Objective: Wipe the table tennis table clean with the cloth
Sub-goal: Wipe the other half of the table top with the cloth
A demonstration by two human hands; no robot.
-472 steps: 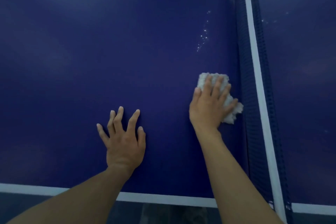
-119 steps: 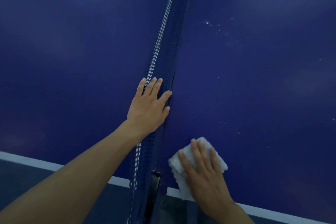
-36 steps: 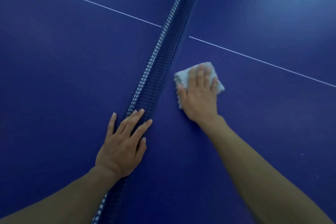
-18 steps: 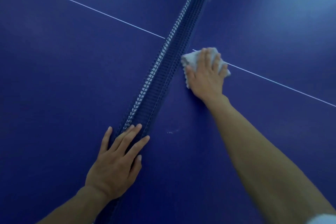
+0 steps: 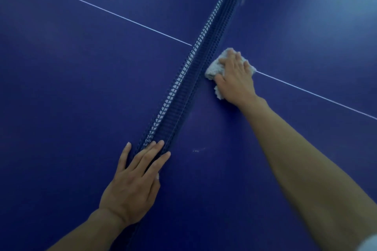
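Dark blue worktop point(image 5: 61, 108) fills the view. A thin white line point(image 5: 102, 9) crosses its left half, slanting from the upper left down to the net.

Left hand point(image 5: 132, 183): lower centre-left, forearm entering from the bottom edge. Palm down, fingers straight and slightly spread, gripping nothing. The fingers lie along the near stretch of the net, the little finger out on the worktop to the net's left. Thumb tucked against the net's right side.

Net point(image 5: 183, 87): dark blue mesh with a pale top band, running from the bottom centre up to the top right of centre. It splits the worktop into two halves.

A few small white specks point(image 5: 196, 151) sit on the worktop just right of the net, near the left fingertips.

Cloth point(image 5: 212, 70): pale, crumpled, flat on the right half just beside the net, where the white line resumes. Whether it touches the net, cannot tell.

Right hand point(image 5: 235, 81): palm down on top of the cloth, fingers extended and spread, pressing it to the worktop. Cloth edges show beyond the fingertips and the thumb. Bare forearm runs down to the lower right corner, where a pale sleeve point(image 5: 370, 243) edge shows.

Soft glare on the worktop at upper right.
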